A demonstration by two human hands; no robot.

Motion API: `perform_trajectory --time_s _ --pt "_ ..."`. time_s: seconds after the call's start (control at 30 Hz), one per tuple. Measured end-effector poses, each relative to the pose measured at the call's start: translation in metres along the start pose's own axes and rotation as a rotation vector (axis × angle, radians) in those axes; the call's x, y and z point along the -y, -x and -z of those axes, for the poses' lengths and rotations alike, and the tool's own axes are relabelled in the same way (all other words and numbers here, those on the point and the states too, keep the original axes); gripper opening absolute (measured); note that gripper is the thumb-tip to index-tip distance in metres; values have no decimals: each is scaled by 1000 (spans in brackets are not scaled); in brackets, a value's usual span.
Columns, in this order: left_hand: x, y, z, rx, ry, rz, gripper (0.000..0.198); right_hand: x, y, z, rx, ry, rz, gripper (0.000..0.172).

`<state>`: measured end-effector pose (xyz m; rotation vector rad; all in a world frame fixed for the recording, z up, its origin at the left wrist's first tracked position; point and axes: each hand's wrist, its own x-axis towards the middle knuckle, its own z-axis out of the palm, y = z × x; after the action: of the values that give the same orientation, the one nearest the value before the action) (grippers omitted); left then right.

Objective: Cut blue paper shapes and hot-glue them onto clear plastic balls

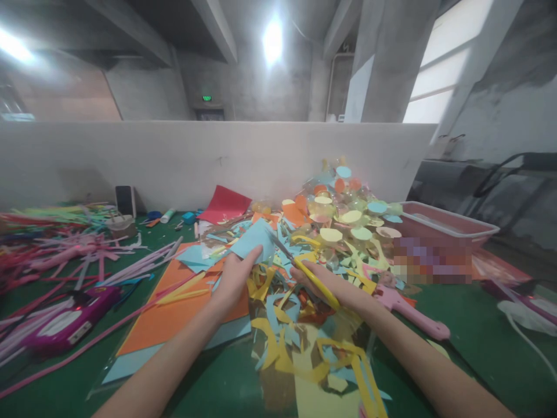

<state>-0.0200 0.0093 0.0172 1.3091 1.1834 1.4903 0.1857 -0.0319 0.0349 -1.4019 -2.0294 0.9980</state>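
Observation:
My left hand (237,273) pinches a light blue piece of paper (255,241) and holds it up over the table. My right hand (324,283) grips yellow-handled scissors (304,270); their blades reach up to the right edge of the blue paper. Below both hands lie several cut scraps of yellow, blue and orange paper (296,337). A large orange sheet (174,307) lies flat to the left of my left forearm.
A heap of clear plastic balls with coloured paper discs (348,215) rises behind my hands. A pink tray (444,223) stands at the right, a pink glue gun (409,310) beside my right arm. Coloured strips (65,249), a magenta device (65,322), a red sheet (224,204) and a phone (125,200) lie on the green table (470,331). A white partition wall (174,157) runs behind.

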Motion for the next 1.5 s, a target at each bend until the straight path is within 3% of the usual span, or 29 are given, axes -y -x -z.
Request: perform_trajectory --time_s 0.53,0.93,1.13,1.27,1.5 --pt "-9 5 -1 9 -25 -33 38 -6 -3 0 34 -46 -16 49" --pt "2 0 1 -49 -39 -10 43 -5 -6 -2 21 -97 -18 53" --pt "5 -5 2 2 29 -59 39 -5 -5 -2 -12 -92 -2 54" --pt "5 -2 -1 -14 70 23 37 -3 -5 -1 -25 -75 9 53" --pt "-1 8 -7 104 289 247 38 -5 -6 -3 -56 -39 0 55"
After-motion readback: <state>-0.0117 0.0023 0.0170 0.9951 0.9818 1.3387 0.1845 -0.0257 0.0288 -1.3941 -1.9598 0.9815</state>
